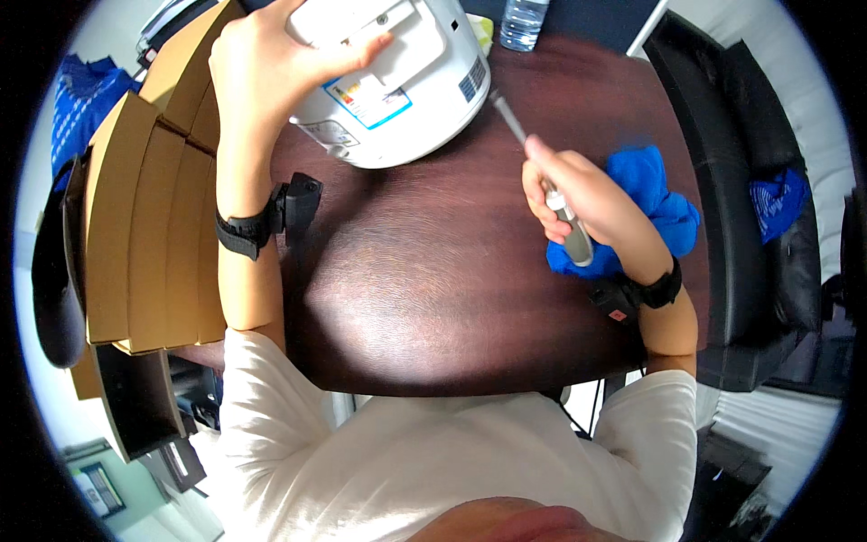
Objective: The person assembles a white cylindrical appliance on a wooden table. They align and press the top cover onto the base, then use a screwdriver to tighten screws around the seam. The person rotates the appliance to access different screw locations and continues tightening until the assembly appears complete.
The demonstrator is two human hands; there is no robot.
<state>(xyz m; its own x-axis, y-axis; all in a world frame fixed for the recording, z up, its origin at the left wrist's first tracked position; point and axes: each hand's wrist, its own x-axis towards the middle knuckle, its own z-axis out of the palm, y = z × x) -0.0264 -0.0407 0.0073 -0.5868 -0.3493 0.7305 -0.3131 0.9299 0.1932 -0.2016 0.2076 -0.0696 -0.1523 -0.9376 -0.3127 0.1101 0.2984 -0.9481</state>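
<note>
A rounded white appliance, like a rice cooker (429, 122), with stickers on its side and a raised white cover, lies tilted at the far side of the dark wooden table (406, 289). My left hand (271, 77) grips it from the left, thumb stretched across the cover; the other fingers are partly hidden. In my closed right hand (578, 194) is a screwdriver (512, 120) with a grey handle. Its metal shaft points up and left, its tip close to the right side of the appliance. Below and beside that hand lies a crumpled blue cloth (664, 203).
Brown cardboard boxes (149, 244) stand along the left edge of the table. At the far edge is a clear water bottle (524, 23). A black sofa (722, 190) stands to the right, with another blue cloth (778, 203) on it.
</note>
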